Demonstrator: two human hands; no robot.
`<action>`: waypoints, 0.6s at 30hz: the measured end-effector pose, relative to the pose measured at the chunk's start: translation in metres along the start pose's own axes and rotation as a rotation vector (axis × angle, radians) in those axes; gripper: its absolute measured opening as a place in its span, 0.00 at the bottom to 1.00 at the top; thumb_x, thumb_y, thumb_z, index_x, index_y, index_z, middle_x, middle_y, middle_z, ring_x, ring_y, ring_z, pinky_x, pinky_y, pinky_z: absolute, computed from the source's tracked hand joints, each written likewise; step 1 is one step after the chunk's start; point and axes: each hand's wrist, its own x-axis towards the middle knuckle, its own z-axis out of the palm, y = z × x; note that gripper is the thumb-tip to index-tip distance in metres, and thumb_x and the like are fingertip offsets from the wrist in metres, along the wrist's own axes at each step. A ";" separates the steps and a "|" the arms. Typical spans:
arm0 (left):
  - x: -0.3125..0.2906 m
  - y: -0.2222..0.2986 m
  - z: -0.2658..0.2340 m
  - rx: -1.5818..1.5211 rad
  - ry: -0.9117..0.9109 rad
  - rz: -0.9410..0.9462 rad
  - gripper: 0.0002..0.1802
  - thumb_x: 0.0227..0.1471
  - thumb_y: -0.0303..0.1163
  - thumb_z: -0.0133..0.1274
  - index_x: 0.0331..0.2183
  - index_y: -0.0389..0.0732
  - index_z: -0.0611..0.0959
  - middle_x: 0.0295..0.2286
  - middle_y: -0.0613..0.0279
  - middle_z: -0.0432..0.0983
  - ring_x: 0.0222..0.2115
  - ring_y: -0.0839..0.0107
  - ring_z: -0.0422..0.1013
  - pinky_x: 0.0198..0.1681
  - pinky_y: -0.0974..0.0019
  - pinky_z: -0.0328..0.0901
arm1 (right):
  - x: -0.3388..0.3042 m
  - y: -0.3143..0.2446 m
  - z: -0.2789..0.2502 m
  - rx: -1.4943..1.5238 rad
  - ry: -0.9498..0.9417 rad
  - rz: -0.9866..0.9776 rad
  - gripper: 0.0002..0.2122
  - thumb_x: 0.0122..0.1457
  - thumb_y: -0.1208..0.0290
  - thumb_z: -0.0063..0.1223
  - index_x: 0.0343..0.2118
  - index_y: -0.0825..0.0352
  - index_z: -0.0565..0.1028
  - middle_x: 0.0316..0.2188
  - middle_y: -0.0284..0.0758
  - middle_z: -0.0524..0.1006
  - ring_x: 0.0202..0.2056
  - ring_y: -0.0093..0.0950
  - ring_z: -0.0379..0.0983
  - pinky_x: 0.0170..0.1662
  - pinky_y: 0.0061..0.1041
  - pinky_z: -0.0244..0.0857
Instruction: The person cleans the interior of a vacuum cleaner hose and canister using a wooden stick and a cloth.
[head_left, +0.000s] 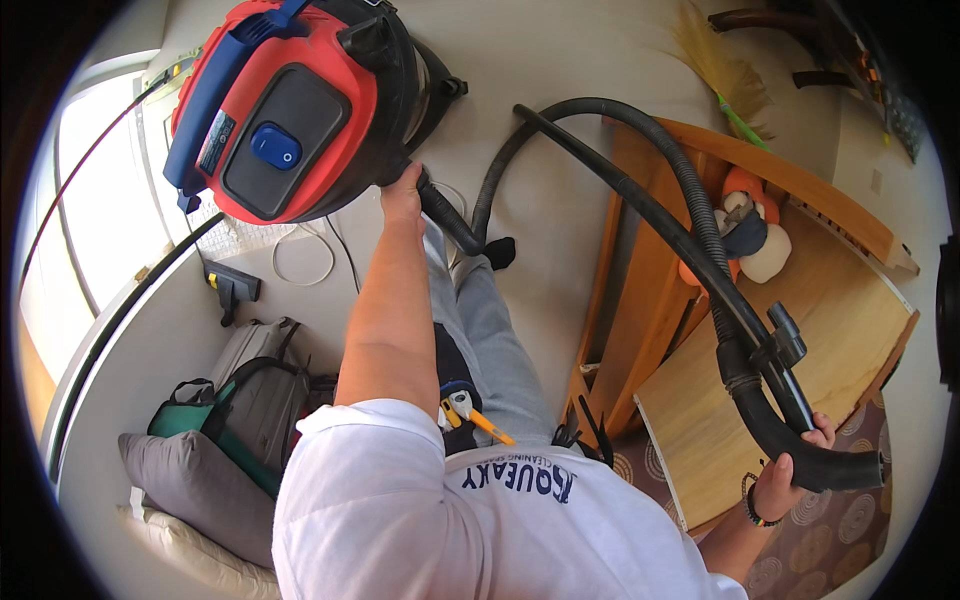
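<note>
A red and black canister vacuum cleaner with a blue carrying handle and a blue switch fills the upper left. Beside its black lower body, my left hand is closed round the end of the ribbed black vacuum hose. That hose dips, then arches over to the right. At the lower right, my right hand grips the curved hose handle, with fingers by the lower end of a long black vacuum tube. The tube runs alongside the hose. My left fingers are partly hidden behind my hand.
A tilted wooden bed frame with a plywood panel and a plush toy is on the right. A grass broom leans beyond it. At left are a floor nozzle, a grey suitcase, and pillows.
</note>
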 end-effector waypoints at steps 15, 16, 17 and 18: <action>-0.013 -0.027 -0.020 -0.013 -0.097 -0.029 0.19 0.34 0.28 0.54 0.34 0.41 0.68 0.26 0.64 0.67 0.27 0.68 0.65 0.34 0.66 0.61 | 0.013 -0.017 0.010 0.056 -0.045 -0.092 0.16 0.44 0.67 0.50 0.36 0.67 0.64 0.42 0.41 0.57 0.46 0.32 0.53 0.49 0.30 0.48; -0.026 -0.040 -0.024 0.108 -0.216 -0.207 0.23 0.32 0.29 0.55 0.35 0.42 0.67 0.27 0.64 0.67 0.30 0.69 0.65 0.36 0.66 0.60 | 0.015 -0.019 0.012 0.021 -0.064 -0.119 0.16 0.43 0.67 0.50 0.36 0.67 0.64 0.42 0.41 0.57 0.46 0.32 0.53 0.50 0.30 0.47; -0.042 -0.051 -0.027 0.237 -0.341 -0.383 0.26 0.30 0.30 0.56 0.37 0.42 0.66 0.28 0.65 0.68 0.33 0.70 0.64 0.37 0.67 0.59 | 0.016 -0.020 0.015 -0.016 -0.077 -0.144 0.16 0.43 0.67 0.50 0.36 0.67 0.64 0.42 0.41 0.58 0.46 0.32 0.53 0.50 0.30 0.46; -0.060 -0.058 -0.029 0.427 -0.487 -0.483 0.28 0.29 0.30 0.57 0.38 0.42 0.66 0.29 0.64 0.68 0.33 0.69 0.64 0.38 0.67 0.59 | 0.019 -0.020 0.018 -0.018 -0.067 -0.154 0.16 0.43 0.67 0.50 0.36 0.67 0.64 0.42 0.41 0.58 0.46 0.32 0.53 0.50 0.30 0.46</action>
